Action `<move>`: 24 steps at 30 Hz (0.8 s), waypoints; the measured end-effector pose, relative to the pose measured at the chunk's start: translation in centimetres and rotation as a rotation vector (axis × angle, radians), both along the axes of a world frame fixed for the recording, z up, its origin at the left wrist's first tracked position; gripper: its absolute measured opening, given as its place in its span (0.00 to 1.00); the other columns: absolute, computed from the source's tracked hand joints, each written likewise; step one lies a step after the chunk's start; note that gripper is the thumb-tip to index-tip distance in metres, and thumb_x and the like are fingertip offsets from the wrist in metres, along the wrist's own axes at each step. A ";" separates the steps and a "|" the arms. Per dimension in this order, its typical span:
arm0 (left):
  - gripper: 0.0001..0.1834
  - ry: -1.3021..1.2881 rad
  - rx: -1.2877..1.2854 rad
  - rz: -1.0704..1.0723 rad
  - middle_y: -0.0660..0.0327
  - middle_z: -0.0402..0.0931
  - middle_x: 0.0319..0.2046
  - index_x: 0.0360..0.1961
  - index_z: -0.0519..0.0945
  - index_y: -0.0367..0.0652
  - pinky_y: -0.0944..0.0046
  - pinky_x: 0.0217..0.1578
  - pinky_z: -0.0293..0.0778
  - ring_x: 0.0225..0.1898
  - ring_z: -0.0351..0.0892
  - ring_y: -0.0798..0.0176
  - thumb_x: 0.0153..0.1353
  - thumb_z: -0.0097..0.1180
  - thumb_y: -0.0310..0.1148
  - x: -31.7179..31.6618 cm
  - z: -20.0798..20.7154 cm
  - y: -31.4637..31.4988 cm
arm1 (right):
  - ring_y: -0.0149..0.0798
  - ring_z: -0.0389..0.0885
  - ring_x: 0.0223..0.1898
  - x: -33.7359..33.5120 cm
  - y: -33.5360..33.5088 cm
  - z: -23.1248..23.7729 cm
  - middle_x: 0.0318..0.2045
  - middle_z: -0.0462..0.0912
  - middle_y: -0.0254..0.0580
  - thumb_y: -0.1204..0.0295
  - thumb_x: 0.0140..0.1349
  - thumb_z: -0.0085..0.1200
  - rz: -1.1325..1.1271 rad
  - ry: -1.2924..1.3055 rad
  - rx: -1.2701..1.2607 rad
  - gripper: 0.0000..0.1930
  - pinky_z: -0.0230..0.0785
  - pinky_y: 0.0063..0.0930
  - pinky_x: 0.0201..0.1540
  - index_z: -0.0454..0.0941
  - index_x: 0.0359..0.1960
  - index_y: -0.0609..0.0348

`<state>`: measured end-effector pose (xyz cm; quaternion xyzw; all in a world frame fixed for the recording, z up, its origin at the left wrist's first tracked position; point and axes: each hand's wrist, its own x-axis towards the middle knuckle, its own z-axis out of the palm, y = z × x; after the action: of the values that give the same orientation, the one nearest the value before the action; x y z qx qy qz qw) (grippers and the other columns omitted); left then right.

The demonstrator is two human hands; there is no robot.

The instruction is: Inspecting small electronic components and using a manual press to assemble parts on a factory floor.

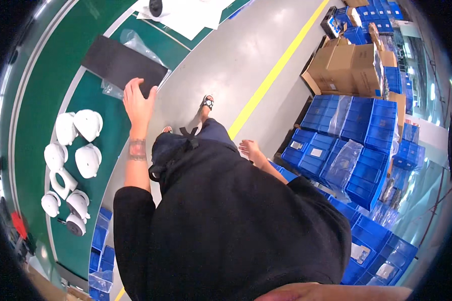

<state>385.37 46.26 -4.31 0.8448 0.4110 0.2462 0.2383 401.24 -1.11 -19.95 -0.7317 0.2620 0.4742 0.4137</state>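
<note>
My left hand is raised at the near end of a dark, flat rectangular pad on the green table. Its thumb and fingers are apart with nothing between them; whether the fingertips touch the pad, I cannot tell. Clear plastic bags stick out from beside and under the pad. Low at my right side hangs my right hand, empty, its fingers loosely apart over the grey floor. To the left, several white rounded housings lie on the table, among them a white ring-shaped part.
The green table curves along my left. Stacked blue crates and a big cardboard box line the right. A yellow line runs along the grey floor. White papers and a dark round part lie at the far table.
</note>
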 end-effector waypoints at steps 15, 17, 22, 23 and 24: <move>0.38 0.253 -0.139 0.107 0.49 0.68 0.56 0.57 0.68 0.39 0.52 0.53 0.69 0.55 0.69 0.44 0.48 0.67 0.48 3.8 -3.0 1.8 | 0.42 0.77 0.50 21.7 2.8 -3.1 0.47 0.79 0.44 0.64 0.64 0.46 0.049 0.013 0.089 0.20 0.67 0.41 0.51 0.69 0.55 0.59; 0.41 0.300 0.002 0.182 0.49 0.67 0.56 0.58 0.67 0.41 0.52 0.54 0.69 0.56 0.69 0.45 0.47 0.68 0.51 5.2 -2.7 1.6 | 0.41 0.78 0.47 24.4 4.1 -2.8 0.47 0.79 0.43 0.63 0.65 0.46 0.104 -0.049 0.103 0.20 0.68 0.40 0.49 0.69 0.56 0.59; 0.39 0.491 -0.020 0.250 0.49 0.61 0.61 0.58 0.68 0.47 0.35 0.54 0.64 0.61 0.59 0.35 0.47 0.66 0.55 8.9 -4.1 0.5 | 0.40 0.79 0.45 26.2 7.7 -1.9 0.46 0.79 0.42 0.64 0.64 0.47 0.057 -0.101 0.131 0.19 0.69 0.38 0.47 0.70 0.54 0.59; 0.39 0.486 -0.018 0.257 0.49 0.61 0.61 0.58 0.68 0.47 0.35 0.54 0.64 0.61 0.59 0.35 0.47 0.66 0.55 8.8 -4.4 0.4 | 0.40 0.79 0.44 26.6 8.6 -1.5 0.45 0.80 0.41 0.64 0.64 0.48 0.043 -0.107 0.132 0.18 0.69 0.37 0.46 0.70 0.53 0.58; 0.38 0.455 -0.034 0.255 0.50 0.61 0.62 0.57 0.69 0.47 0.35 0.55 0.63 0.62 0.58 0.34 0.48 0.66 0.54 8.4 -4.7 0.3 | 0.40 0.79 0.44 26.2 9.4 -1.3 0.45 0.80 0.41 0.64 0.64 0.48 0.050 -0.111 0.136 0.18 0.69 0.37 0.46 0.70 0.53 0.58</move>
<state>393.80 46.53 -9.06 0.8156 0.5614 0.0708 0.1207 427.45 8.29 -21.22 -0.7334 0.1875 0.4600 0.4642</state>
